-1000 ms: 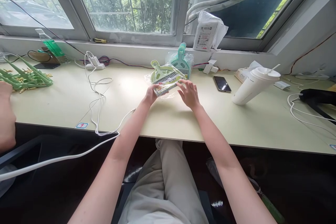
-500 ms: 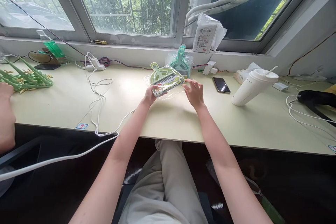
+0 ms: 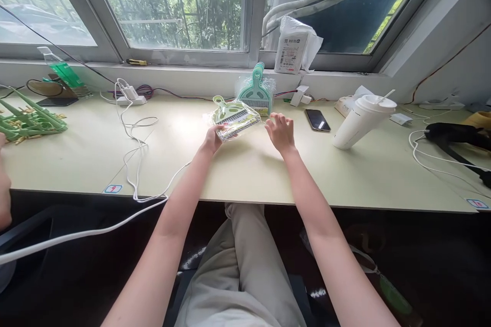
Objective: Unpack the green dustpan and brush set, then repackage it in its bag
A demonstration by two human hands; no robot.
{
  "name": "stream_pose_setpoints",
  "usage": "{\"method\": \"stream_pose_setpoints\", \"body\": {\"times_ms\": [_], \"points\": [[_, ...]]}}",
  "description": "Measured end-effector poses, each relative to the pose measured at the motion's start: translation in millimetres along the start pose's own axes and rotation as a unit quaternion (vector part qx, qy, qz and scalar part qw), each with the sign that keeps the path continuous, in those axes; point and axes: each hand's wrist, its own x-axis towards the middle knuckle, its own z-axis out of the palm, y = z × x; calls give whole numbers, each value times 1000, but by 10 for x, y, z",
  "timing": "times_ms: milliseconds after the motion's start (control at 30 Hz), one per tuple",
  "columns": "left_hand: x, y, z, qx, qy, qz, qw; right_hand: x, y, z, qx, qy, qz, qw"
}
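A small light-green dustpan-and-brush set (image 3: 235, 116) in clear plastic wrap is held just above the desk, its looped handle pointing away from me. My left hand (image 3: 213, 138) is closed on its near left corner, with the thumb on top. Beside its right end, my right hand (image 3: 281, 132) has its fingers curled in a pinch. Whether clear film lies between those fingertips is too fine to make out. Behind the held set, a stack of teal dustpan sets (image 3: 256, 93), also wrapped in plastic, stands against the wall under the window.
To the right are a phone (image 3: 317, 120), a tilted white lidded cup (image 3: 360, 122) with a straw, and a black strap (image 3: 456, 138). White cables (image 3: 134, 153) cross the desk on the left. Green plastic pieces (image 3: 30, 120) and another person's hand (image 3: 3, 184) are farther left.
My right fingertips have moved off the set's right corner, leaving a small gap. The left hand keeps its hold. The other person's hand has shifted mostly out of view, and the whole view has turned slightly.
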Motion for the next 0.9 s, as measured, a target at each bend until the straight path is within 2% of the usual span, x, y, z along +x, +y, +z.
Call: {"method": "stream_pose_setpoints", "body": {"times_ms": [233,433,533,633,767,900], "points": [[-11,16,19,7,11,-12,1000,-6,-63,-35,24,-47,-71,996],[-25,66,-21,64,-4,-43,997,-12,-31,70,51,-14,-30,998],[-26,90,-76,84,-30,-62,994,-24,-15,75,77,-1,-15,997],[-18,97,-130,94,-33,-62,993,-27,7,44,82,2,-3,997],[6,90,-179,91,-29,-62,993,-19,20,-20,78,-7,-20,997],[27,87,-205,74,-31,-62,995,-4,-40,-36,89,-31,-69,993]]}}
